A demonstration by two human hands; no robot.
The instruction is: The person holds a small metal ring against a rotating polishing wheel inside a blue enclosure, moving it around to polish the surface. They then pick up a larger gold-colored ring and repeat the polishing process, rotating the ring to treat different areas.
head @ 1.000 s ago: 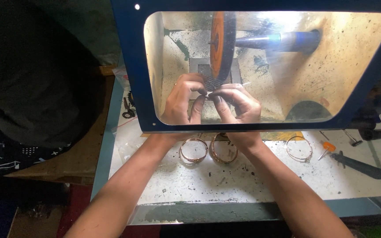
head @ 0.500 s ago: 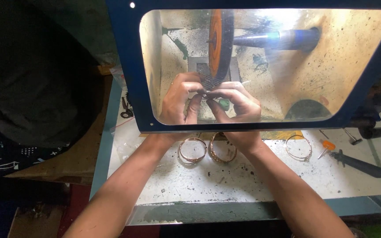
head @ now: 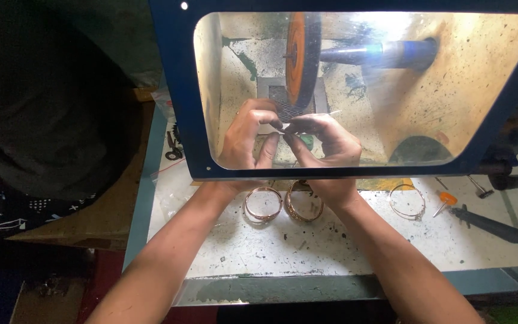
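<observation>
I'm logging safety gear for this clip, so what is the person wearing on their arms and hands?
Nothing shows: the left hand and right hand are bare, with no gloves or visible rings. Both forearms are uncovered as far as the frame shows, with no sleeves, watch or wristband.

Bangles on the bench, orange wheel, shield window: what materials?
Bangles: metal by the look, coppery-gold shine, thin rims; alloy unclear. Orange wheel: matte disc on a dark shaft, possibly felt or abrasive; cannot tell. Shield window: clear plastic or glass, glare-streaked, in a blue frame.
</observation>
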